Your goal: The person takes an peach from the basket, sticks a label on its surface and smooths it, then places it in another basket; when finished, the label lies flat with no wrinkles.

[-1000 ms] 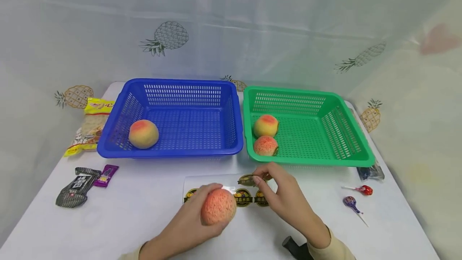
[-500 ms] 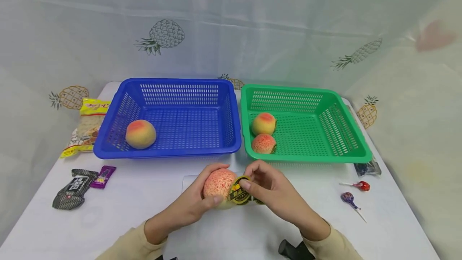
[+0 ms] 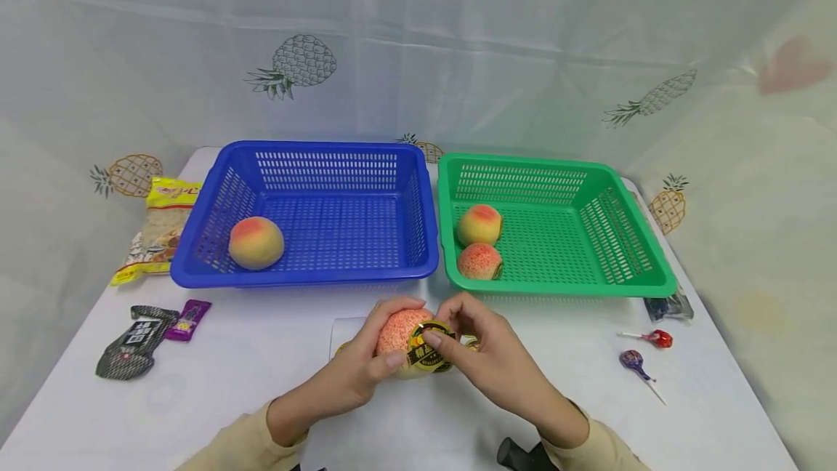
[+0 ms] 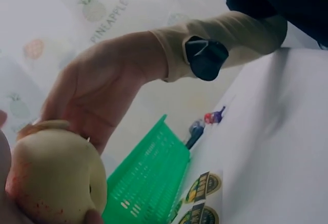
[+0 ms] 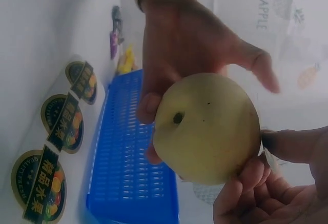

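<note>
I've got the left hand (image 3: 353, 365) wrapped round a red-speckled peach (image 3: 394, 333), just in front of the blue basket (image 3: 304, 280), and there's the right hand (image 3: 487, 355), thumb and fingers pinching a round fruit sticker (image 3: 423, 351) over the peach's right side; whether it sticks, I can't tell from here. Both hands block my look at the sticker sheet (image 3: 344, 327), also in front of the blue basket, but the right wrist view gives me three printed labels (image 5: 61, 124).

Counting peaches: four. One in hand; one yellow peach (image 3: 256, 243) in the blue basket's front left; and, just right of the blue basket, a second yellow peach (image 3: 479, 224) and a second speckled one (image 3: 479, 261) touching in the green basket (image 3: 562, 288).

Two lollipops, a red lollipop (image 3: 661, 339) and a purple lollipop (image 3: 632, 360), lie well right of the blue basket, near one dark packet (image 3: 670, 307) partly hidden by the green rim. Left of the blue basket, one yellow snack bag (image 3: 163, 231); front-left of it, one black packet (image 3: 131, 349) touching one purple packet (image 3: 188, 320).
</note>
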`<act>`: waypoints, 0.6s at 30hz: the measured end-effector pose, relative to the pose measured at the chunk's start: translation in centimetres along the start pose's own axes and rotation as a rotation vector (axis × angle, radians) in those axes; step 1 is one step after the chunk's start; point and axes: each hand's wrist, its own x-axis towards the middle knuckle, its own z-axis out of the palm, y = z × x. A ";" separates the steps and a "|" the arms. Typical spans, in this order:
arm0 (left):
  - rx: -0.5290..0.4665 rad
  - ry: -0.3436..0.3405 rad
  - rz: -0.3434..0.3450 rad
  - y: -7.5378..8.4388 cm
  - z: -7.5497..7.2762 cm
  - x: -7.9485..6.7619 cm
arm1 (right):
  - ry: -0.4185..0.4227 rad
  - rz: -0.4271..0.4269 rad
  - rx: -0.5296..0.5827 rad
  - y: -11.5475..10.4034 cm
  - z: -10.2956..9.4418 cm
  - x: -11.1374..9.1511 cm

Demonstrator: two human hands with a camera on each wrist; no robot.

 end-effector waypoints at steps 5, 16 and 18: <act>0.005 0.113 -0.062 0.4 1.0 0.1 | 0.022 -0.099 -0.062 -0.4 0.1 -0.1; -0.001 0.190 -0.057 0.6 2.0 -0.1 | -0.112 -0.102 0.044 -0.9 0.2 0.9; -0.003 0.191 -0.033 0.6 2.1 -0.2 | -0.143 -0.091 0.070 -0.3 0.1 1.1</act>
